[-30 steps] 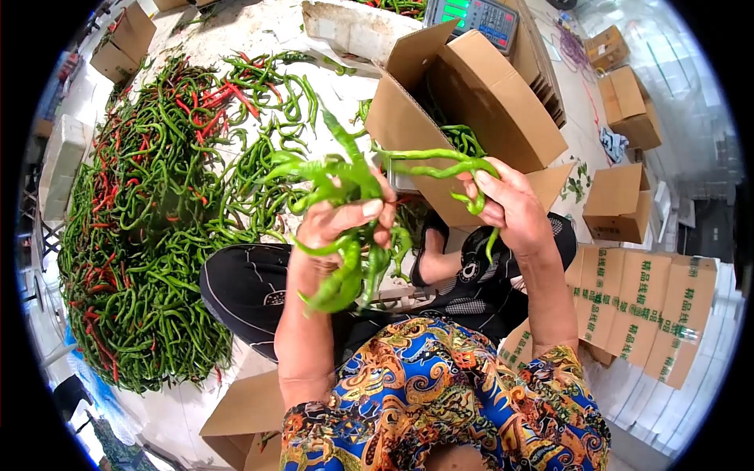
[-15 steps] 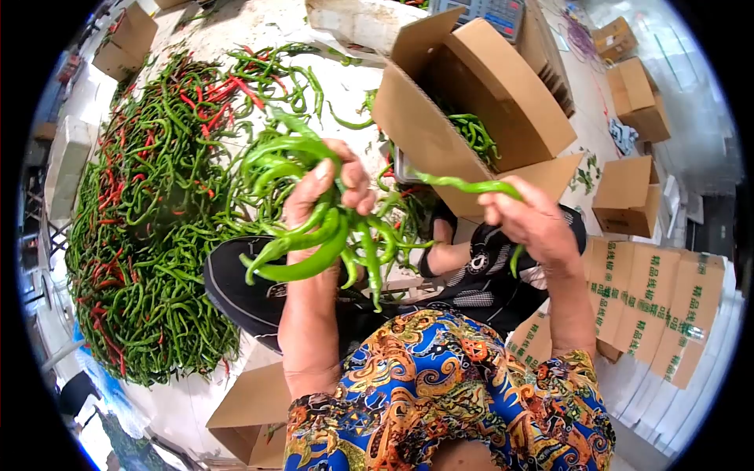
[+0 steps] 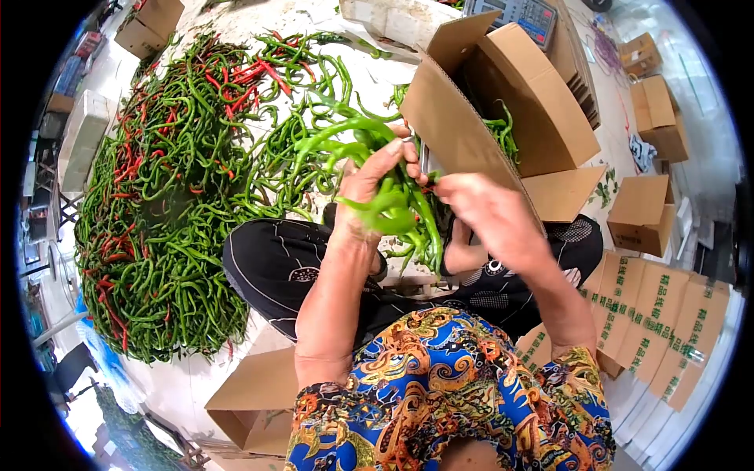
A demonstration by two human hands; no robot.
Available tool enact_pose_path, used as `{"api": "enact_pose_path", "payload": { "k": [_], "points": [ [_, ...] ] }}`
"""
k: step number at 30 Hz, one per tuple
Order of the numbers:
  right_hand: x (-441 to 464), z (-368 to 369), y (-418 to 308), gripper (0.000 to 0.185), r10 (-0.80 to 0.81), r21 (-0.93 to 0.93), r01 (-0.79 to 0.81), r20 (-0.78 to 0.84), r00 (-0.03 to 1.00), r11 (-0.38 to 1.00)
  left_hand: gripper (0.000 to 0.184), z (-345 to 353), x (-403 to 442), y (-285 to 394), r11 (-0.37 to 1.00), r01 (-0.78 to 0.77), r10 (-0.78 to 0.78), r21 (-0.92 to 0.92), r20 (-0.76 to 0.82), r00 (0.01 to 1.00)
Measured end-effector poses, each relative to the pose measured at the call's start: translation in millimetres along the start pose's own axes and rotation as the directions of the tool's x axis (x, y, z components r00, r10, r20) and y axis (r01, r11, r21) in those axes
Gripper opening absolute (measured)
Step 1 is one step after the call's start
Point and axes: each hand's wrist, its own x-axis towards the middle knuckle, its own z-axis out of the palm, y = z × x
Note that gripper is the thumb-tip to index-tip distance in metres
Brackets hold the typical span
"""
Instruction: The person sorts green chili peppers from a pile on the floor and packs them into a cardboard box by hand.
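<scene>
My left hand (image 3: 377, 173) is closed around a bunch of long green chili peppers (image 3: 424, 212), whose ends stick out above and below the fist. Just to its right is my right hand (image 3: 491, 216), blurred by motion, its fingertips close to the bunch. Whether anything is in those fingers cannot be made out. Behind my right hand stands an open cardboard box (image 3: 471, 129) tilted on its side, with green chili peppers (image 3: 503, 135) inside. A large heap of green and red chili peppers (image 3: 173, 196) spreads over the floor at the left.
A scale with buttons (image 3: 522, 17) is behind the box. Stacked printed cartons (image 3: 652, 314) lie at the lower right, and small open boxes (image 3: 640, 212) stand farther right. Another open carton (image 3: 251, 400) is at the lower left. A white foam box (image 3: 86, 141) sits beyond the heap.
The single green pepper seen in my right hand is no longer visible there. That hand has come left toward the bunch, which my left hand still holds. The view has shifted slightly.
</scene>
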Motion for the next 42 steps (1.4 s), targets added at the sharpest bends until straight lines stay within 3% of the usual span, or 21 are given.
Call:
{"api": "enact_pose_path", "payload": {
  "k": [2,4,5,6,8,10,13,16,17,18,20,25,28,29,30,31,34,38,40,41,42],
  "points": [
    [15.5,25.2,31.1,0.057,-0.092,0.002,0.092,-0.038,0.995,0.996,0.03,5.4,-3.1,-2.1,0.985,-0.025,0.035,0.169,-0.058,0.998],
    [30.3,27.4,26.7,0.06,-0.03,0.269,-0.001,0.11,0.993,0.963,0.03,10.3,-7.5,-3.2,0.92,-0.003,0.068,0.391,-0.152,0.986],
    [29.2,27.9,17.4,0.061,0.152,0.577,-0.305,0.298,0.942,0.758,0.03,14.3,-6.9,-4.8,0.854,0.0,0.109,0.521,-0.179,0.978],
    [31.4,31.8,23.1,0.062,0.146,0.607,-0.329,0.331,0.932,0.723,0.032,17.4,-8.5,1.0,0.595,-0.076,0.2,0.8,-0.056,0.978],
    [30.2,39.9,23.5,0.066,0.156,0.614,-0.343,0.339,0.928,0.71,0.034,6.0,-1.8,-7.4,0.451,-0.189,0.261,0.873,0.074,0.963],
    [26.1,39.7,30.7,0.054,0.201,0.672,-0.425,0.387,0.9,0.606,0.045,12.8,-7.3,0.1,0.629,-0.06,0.04,0.775,0.045,0.998],
    [23.2,36.4,37.7,0.051,0.163,0.736,-0.497,0.48,0.862,0.46,0.064,16.4,-9.6,10.0,0.526,-0.018,-0.097,0.85,0.082,0.992],
    [21.1,30.9,41.2,0.051,0.108,0.775,-0.508,0.508,0.854,0.376,0.068,19.3,-8.0,16.0,0.629,0.054,-0.219,0.776,0.11,0.97],
    [19.2,31.9,36.7,0.052,0.146,0.781,-0.428,0.409,0.901,0.454,0.069,15.1,-7.0,9.9,0.79,0.098,-0.23,0.605,0.145,0.962],
    [17.1,26.4,57.4,0.056,0.147,0.739,-0.386,0.369,0.918,0.552,0.067,16.9,-6.3,11.5,0.744,0.119,-0.253,0.657,0.112,0.961],
    [18.1,26.3,62.7,0.053,0.115,0.785,-0.327,0.316,0.942,0.526,0.066,15.5,-6.8,5.9,0.827,0.131,-0.22,0.547,0.102,0.97],
    [11.8,22.3,46.7,0.036,0.138,0.834,-0.398,0.374,0.917,0.383,0.06,16.6,-6.8,5.1,0.792,0.102,-0.221,0.602,0.127,0.967],
    [7.1,19.5,34.7,0.031,0.23,0.781,-0.339,0.253,0.94,0.524,0.052,14.7,-6.1,2.1,0.785,0.071,-0.225,0.615,0.177,0.958],
    [8.3,21.4,32.8,0.027,0.223,0.83,-0.302,0.22,0.95,0.468,0.05,16.1,-6.5,3.0,0.78,0.064,-0.224,0.623,0.182,0.957],
    [9.2,16.4,40.2,0.025,0.282,0.817,-0.422,0.33,0.901,0.393,0.049,17.3,-7.0,3.7,0.774,0.056,-0.222,0.63,0.187,0.957],
    [6.7,15.4,44.2,0.027,0.292,0.816,-0.387,0.28,0.914,0.43,0.045,14.4,-6.7,-1.5,0.796,0.045,-0.209,0.604,0.205,0.956],
    [8.8,14.8,38.7,0.034,0.227,0.823,-0.29,0.201,0.953,0.488,0.041,14.9,-9.1,-6.7,0.607,-0.123,-0.078,0.785,0.213,0.974],
    [18.5,11.4,58.7,0.033,0.095,0.718,-0.153,0.121,0.988,0.679,0.032,16.7,-14.0,-10.2,0.431,-0.384,0.154,0.816,0.353,0.923],
    [16.0,13.9,41.5,0.031,0.174,0.739,-0.192,0.102,0.979,0.646,0.028,24.7,-18.8,-2.6,0.447,-0.356,0.176,0.821,0.309,0.935],
    [17.6,12.3,50.0,0.031,0.1,0.744,-0.183,0.156,0.983,0.643,0.026,28.8,-20.7,-3.9,0.536,-0.323,0.224,0.78,0.238,0.945],
    [20.2,12.0,53.6,0.032,0.025,0.749,-0.175,0.208,0.978,0.639,0.026,27.2,-20.7,-2.5,0.412,-0.345,0.322,0.843,0.219,0.921]
  ]
}}
